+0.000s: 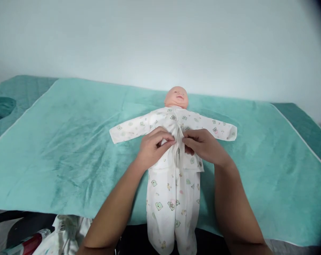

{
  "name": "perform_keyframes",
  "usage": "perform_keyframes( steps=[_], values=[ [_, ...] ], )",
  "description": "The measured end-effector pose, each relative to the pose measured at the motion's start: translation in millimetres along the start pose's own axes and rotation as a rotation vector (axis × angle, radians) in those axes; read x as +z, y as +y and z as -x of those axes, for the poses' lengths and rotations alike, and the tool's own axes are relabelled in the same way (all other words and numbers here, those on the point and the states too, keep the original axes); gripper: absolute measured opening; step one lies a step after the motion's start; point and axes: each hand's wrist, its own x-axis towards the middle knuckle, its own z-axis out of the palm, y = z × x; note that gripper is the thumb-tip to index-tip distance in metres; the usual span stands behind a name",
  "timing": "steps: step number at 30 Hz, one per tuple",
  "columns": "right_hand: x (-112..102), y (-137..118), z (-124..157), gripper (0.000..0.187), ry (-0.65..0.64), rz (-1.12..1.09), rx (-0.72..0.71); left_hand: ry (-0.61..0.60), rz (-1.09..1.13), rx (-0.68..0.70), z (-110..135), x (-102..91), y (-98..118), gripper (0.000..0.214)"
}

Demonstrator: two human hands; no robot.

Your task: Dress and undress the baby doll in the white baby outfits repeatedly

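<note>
A baby doll (176,96) lies on its back, head away from me, with both sleeves stretched out sideways. It wears a white printed baby jacket (155,122) over matching white trousers (160,202), whose legs reach past the near edge of the bed. At the jacket's front opening, my left hand (155,145) pinches one fabric edge between thumb and fingers. My right hand (201,143) pinches the facing edge at the same height. Above my fingers the jacket's front is joined near the neck; below them it hangs parted. Any fastener between my fingertips is too small to see.
A teal plush cover (70,141) with white piping lies under the doll, wrinkled on the left. Behind it rises a pale wall (149,42). Below the near left edge are crumpled white printed cloth (64,233) and a red-and-clear object (32,244).
</note>
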Motion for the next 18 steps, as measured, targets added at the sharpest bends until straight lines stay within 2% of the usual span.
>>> perform_keyframes(
  steps=[3,6,10,18],
  values=[
    [0.4,11.0,-4.0,0.023,-0.044,-0.285,-0.018,0.074,0.115,-0.056,1.0,2.7,9.8,0.007],
    [3.0,21.2,-6.6,0.024,-0.040,-0.437,-0.068,0.040,0.223,-0.190,-2.3,6.2,23.1,0.012],
    [5.9,31.0,-7.7,0.031,-0.016,-0.516,-0.121,-0.053,0.356,-0.372,-9.2,10.5,30.7,0.019],
    [7.0,31.2,-8.1,0.034,-0.022,-0.530,-0.134,0.002,0.539,-0.547,-12.6,15.2,28.9,0.024]
  ],
)
